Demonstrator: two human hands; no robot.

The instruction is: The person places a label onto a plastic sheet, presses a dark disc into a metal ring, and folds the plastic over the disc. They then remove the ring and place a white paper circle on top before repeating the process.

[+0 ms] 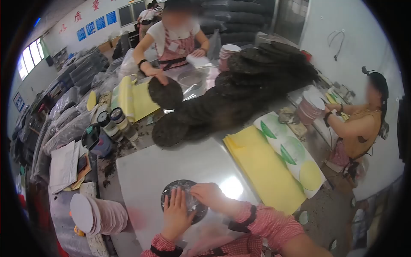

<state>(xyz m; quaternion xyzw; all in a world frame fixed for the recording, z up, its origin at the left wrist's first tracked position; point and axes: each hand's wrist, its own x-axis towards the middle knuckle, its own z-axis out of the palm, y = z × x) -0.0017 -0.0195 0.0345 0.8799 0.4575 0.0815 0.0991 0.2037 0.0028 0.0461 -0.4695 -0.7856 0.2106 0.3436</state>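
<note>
A round black disc lies on the shiny metal sheet in front of me, with glossy clear plastic film over its top. My left hand rests flat on the disc's left side, its fingers stretched out and slightly apart. At the disc's upper right edge is my right hand, fingers bent and close together, apparently pinching the film. The fingertips of the right hand are partly hidden. Beyond the sheet, a long heap of dark discs leans across the table.
The metal sheet covers the table before me. Yellow sheets and green-printed paper lie right; a pale round stack stands left. Jars stand farther back. A co-worker's hand holds a dark disc opposite; another person works at right.
</note>
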